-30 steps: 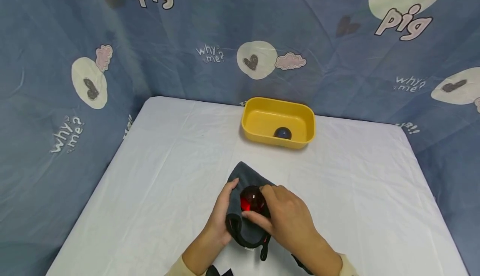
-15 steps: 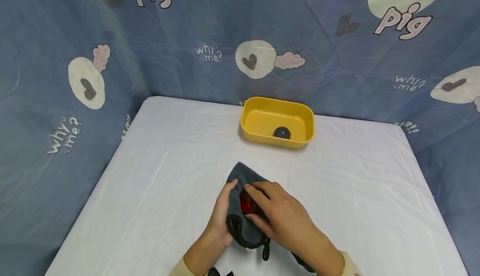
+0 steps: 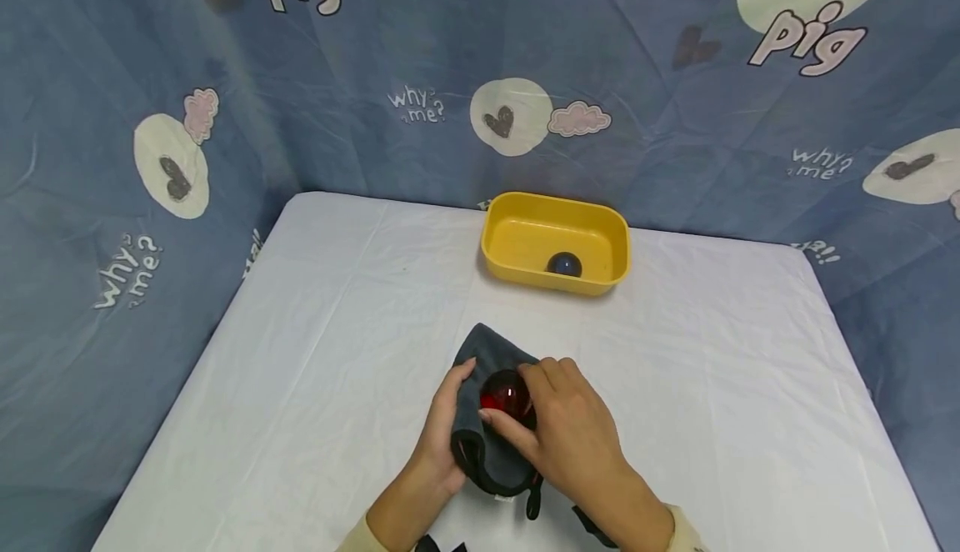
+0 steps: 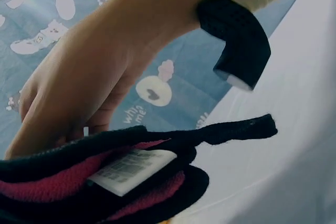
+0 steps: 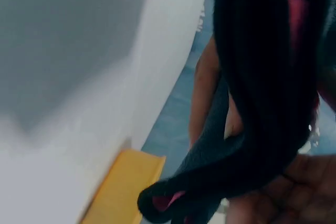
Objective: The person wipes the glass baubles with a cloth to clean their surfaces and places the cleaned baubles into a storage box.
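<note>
A dark red, see-through ball (image 3: 504, 391) lies on a folded grey cloth (image 3: 487, 350) with black edging. My left hand (image 3: 437, 434) grips the cloth from the left, its thumb on top; its other fingers are hidden beneath. With thumb and fingers on opposite sides, my right hand (image 3: 576, 431) holds the ball. In the left wrist view, the folds of the cloth (image 4: 58, 177) show a pink inner side, a white label (image 4: 134, 170) and a black loop (image 4: 236, 129). The cloth (image 5: 257, 108) covers much of the right wrist view and hides the ball there.
Beyond the hands, a yellow tray (image 3: 525, 279) stands at the back of the white-covered table (image 3: 360, 302), with a dark blue ball (image 3: 565, 264) inside. A blue printed curtain (image 3: 360, 52) rises behind the table and at its sides.
The right fingers first spread over the ball's top, then drew back to its right side, so more of the red ball shows. The left hand and cloth stay nearly in place.
</note>
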### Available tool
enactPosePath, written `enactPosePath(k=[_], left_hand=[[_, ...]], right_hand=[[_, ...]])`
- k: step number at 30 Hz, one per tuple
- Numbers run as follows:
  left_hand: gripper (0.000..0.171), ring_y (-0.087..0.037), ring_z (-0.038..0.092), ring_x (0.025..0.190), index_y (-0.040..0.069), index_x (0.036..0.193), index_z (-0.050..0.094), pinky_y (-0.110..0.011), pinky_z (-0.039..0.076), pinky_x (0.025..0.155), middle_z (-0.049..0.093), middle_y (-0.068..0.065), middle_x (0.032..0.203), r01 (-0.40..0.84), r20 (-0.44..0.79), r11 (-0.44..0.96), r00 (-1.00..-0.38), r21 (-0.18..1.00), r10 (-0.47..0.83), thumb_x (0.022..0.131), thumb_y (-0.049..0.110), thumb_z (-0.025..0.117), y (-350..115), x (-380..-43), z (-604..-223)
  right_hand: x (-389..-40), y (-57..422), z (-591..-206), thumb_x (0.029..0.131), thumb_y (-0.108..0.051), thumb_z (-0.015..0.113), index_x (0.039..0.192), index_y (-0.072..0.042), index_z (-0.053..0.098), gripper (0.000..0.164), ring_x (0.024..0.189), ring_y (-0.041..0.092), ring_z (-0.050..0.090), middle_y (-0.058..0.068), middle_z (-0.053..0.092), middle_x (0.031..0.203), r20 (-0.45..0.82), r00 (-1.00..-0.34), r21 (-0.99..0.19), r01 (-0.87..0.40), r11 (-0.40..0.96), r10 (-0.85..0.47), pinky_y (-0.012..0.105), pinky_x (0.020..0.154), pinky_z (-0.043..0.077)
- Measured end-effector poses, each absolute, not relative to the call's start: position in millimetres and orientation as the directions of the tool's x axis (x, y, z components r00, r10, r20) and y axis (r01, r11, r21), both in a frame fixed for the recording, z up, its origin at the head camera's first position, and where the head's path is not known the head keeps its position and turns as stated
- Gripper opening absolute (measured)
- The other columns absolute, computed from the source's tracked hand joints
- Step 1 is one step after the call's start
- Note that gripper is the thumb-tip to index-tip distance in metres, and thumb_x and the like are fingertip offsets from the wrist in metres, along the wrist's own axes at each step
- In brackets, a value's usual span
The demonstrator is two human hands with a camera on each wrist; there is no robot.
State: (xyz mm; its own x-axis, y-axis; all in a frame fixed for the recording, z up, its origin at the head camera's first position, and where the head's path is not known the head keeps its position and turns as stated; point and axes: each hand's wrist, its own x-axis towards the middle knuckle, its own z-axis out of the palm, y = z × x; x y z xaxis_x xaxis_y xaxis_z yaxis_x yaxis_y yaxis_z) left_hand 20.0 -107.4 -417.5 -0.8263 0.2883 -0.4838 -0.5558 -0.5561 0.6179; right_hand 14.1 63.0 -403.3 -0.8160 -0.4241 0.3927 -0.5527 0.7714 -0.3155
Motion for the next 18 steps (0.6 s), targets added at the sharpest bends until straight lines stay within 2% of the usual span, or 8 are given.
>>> enactPosePath(k=[3, 6, 9, 13, 18], left_hand=[[0.070, -0.018, 0.045, 0.132, 0.008, 0.160, 0.027, -0.031, 0.040, 0.109, 0.042, -0.006, 0.152, -0.544, -0.473, -0.565, -0.834, 0.620, 0.284, 0.107, 0.052, 0.040, -108.5, 18.6, -417.6], [0.066, -0.016, 0.046, 0.131, 0.009, 0.158, 0.030, -0.031, 0.039, 0.110, 0.045, -0.004, 0.149, -0.535, -0.467, -0.571, -0.840, 0.623, 0.277, 0.107, 0.050, 0.039, -109.2, 17.8, -417.8], [0.062, -0.013, 0.050, 0.128, 0.009, 0.154, 0.034, -0.029, 0.040, 0.109, 0.050, -0.001, 0.142, -0.540, -0.473, -0.585, -0.835, 0.605, 0.282, 0.107, 0.050, 0.040, -109.4, 17.4, -417.7], [0.061, -0.011, 0.053, 0.125, 0.009, 0.152, 0.038, -0.028, 0.042, 0.107, 0.052, -0.001, 0.139, -0.551, -0.491, -0.589, -0.825, 0.591, 0.280, 0.107, 0.049, 0.044, -108.6, 17.6, -417.0], [0.055, -0.011, 0.055, 0.119, 0.010, 0.146, 0.042, -0.027, 0.043, 0.104, 0.054, 0.000, 0.133, -0.547, -0.497, -0.601, -0.825, 0.583, 0.269, 0.107, 0.048, 0.044, -106.0, 18.9, -420.0]], right_hand=[[15.1, 66.4, -400.0, 0.087, -0.054, 0.082, 0.136, 0.000, 0.063, 0.076, 0.098, 0.023, 0.058, 0.008, 0.066, 0.116, 0.357, -0.812, -0.326, -0.572, 0.753, -0.462, 0.036, 0.082, 0.053], [16.8, 68.9, -396.2, 0.087, -0.047, 0.085, 0.151, -0.007, 0.054, 0.081, 0.112, 0.025, 0.059, 0.009, 0.061, 0.135, 0.330, -0.790, -0.335, -0.609, 0.719, -0.516, 0.043, 0.089, 0.053], [17.7, 68.4, -393.6, 0.089, -0.036, 0.086, 0.151, -0.013, 0.055, 0.074, 0.119, 0.026, 0.058, 0.009, 0.058, 0.143, 0.321, -0.746, -0.327, -0.665, 0.671, -0.583, 0.048, 0.093, 0.052], [17.8, 66.8, -391.3, 0.086, -0.027, 0.089, 0.145, -0.012, 0.061, 0.066, 0.117, 0.027, 0.060, 0.010, 0.062, 0.138, 0.333, -0.716, -0.310, -0.698, 0.645, -0.614, 0.047, 0.094, 0.054], [15.1, 63.2, -390.9, 0.084, -0.034, 0.091, 0.133, -0.007, 0.068, 0.061, 0.104, 0.022, 0.065, 0.007, 0.068, 0.120, 0.343, -0.735, -0.304, -0.676, 0.671, -0.585, 0.039, 0.086, 0.057]])
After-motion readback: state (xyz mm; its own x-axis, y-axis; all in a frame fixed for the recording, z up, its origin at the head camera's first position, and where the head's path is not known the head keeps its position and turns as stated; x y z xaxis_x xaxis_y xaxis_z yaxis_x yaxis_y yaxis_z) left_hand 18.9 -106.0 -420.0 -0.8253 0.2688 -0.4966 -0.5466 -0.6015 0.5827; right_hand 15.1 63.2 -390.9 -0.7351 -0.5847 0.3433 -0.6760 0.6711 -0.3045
